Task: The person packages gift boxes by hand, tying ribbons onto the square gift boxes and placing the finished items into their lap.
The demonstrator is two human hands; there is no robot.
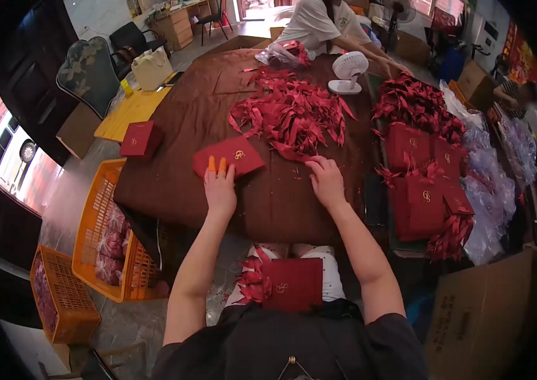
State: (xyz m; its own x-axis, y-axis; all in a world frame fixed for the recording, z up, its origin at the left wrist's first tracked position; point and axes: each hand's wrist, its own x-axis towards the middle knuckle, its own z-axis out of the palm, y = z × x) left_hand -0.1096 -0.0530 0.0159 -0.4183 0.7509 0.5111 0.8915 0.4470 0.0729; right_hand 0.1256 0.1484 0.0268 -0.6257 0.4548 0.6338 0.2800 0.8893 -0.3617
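Note:
My left hand [220,183] lies with its fingers stretched flat on a dark red box [243,152] that has a gold emblem. Orange covers sit on two of its fingertips. To the right, my right hand [327,182] is closed, its fingertips pinching the end of a red ribbon [290,154] at the near edge of a large ribbon pile [294,114]. A red bag-like item [300,285] with a gold emblem rests on my lap, beside a bunch of red ribbons [254,278].
Brown cloth covers the table [179,152]. A smaller red box [141,139] stands at its left edge, a white fan [349,71] at the back. Several red items [417,202] are stacked at right. Orange crates [100,209] stand left; a carton [484,316] stands lower right. Across the table another person [311,25] reaches toward ribbons.

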